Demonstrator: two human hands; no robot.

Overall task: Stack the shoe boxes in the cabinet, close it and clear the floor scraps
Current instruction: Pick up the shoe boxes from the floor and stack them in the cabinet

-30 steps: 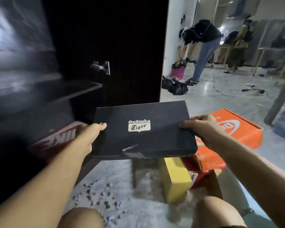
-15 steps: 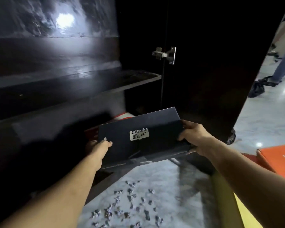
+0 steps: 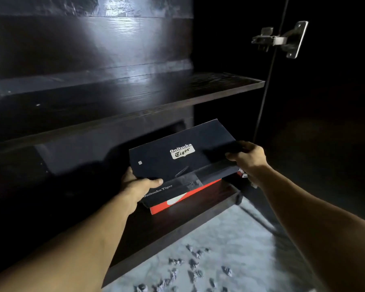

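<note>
Inside the dark cabinet (image 3: 114,49), on its bottom shelf (image 3: 177,224), a black Onitsuka Tiger shoe box (image 3: 177,157) sat tilted over a red shoe box (image 3: 190,197), though real contact between them could not be told. At the near left corner the left hand (image 3: 137,186) gripped the black box with its thumb on the lid, while the right hand (image 3: 249,159) curled its fingers around the right end. Crumpled paper scraps (image 3: 190,268) lay scattered on the pale floor (image 3: 240,228) just before the cabinet, beneath the open door's metal hinge (image 3: 280,39).
</note>
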